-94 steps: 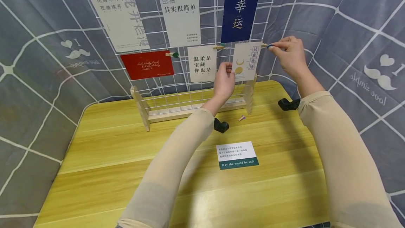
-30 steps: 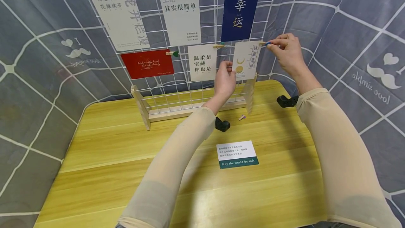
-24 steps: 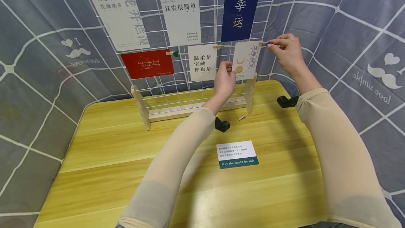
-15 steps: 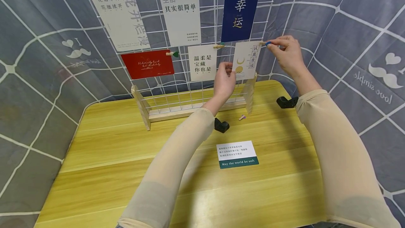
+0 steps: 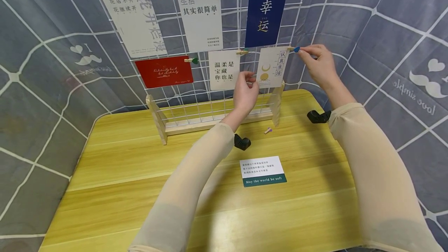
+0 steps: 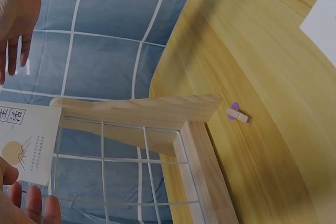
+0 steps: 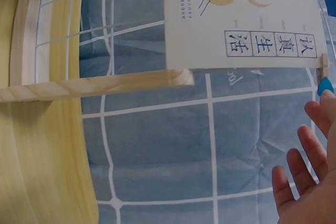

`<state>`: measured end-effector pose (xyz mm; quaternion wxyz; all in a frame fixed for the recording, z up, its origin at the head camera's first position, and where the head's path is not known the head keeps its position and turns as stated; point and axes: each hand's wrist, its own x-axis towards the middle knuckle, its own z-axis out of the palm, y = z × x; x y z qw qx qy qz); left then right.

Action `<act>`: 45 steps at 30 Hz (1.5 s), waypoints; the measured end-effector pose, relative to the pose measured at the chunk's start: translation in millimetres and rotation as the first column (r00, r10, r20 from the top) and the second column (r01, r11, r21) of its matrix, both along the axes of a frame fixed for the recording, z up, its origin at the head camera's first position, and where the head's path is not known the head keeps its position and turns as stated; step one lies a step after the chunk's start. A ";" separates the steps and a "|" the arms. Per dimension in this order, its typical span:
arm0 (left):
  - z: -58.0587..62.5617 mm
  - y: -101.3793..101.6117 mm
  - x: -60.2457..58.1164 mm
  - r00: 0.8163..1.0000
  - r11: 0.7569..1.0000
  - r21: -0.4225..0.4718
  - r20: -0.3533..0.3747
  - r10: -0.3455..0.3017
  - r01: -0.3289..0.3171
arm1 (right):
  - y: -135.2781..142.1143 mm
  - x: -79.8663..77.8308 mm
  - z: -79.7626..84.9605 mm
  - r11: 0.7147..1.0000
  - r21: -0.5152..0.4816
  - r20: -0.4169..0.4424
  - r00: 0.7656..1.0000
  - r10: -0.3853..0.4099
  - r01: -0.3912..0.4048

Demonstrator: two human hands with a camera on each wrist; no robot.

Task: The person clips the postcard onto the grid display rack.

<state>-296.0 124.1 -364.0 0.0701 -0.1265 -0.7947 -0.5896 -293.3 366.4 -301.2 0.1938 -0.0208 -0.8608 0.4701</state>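
A white card with a gold moon and sun (image 5: pixel 268 67) hangs at the lower right of the white wire grid rack (image 5: pixel 210 96). At its upper right corner is a wooden clip with a blue heart (image 5: pixel 296 49). My right hand (image 5: pixel 318 63) has its fingertips right at the blue heart, which shows uncovered in the right wrist view; the other fingers are spread. Beside the card's lower left edge is my left hand (image 5: pixel 246 93), its fingers loosely bent and holding nothing. In the left wrist view its thumb overlaps the card (image 6: pixel 39 145).
Several other cards, such as a blue card (image 5: pixel 266 14) and a red card (image 5: pixel 164 72), hang clipped on the rack. On the wooden table (image 5: pixel 140 189) lie a small clip with a purple heart (image 5: pixel 268 130) and a white and green card (image 5: pixel 263 171). Grey curtain (image 5: pixel 378 49) surrounds it.
My left hand has let go of the card's edge and shifted slightly left and down. My right fingers have eased off the blue heart clip, which stays on the card.
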 end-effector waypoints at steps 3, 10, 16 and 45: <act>-1.4 -4.0 1.7 1.000 1.000 -0.027 0.003 -0.002 0.002 | 3.7 2.9 -5.0 1.000 0.022 -0.006 1.000 -0.010 0.010; -2.3 -9.3 9.8 0.998 0.996 -0.058 -0.007 -0.065 0.065 | 10.6 12.7 -16.6 0.998 0.065 0.033 0.999 -0.011 0.009; -5.6 -16.5 16.7 0.992 0.986 -0.115 -0.003 -0.123 0.122 | 14.0 21.6 -29.9 0.996 0.085 0.075 0.997 -0.001 -0.005; -59.8 -91.9 65.7 0.908 0.753 -0.518 0.135 -0.397 0.406 | 0.9 92.5 -119.8 0.878 0.387 0.136 0.959 0.248 -0.282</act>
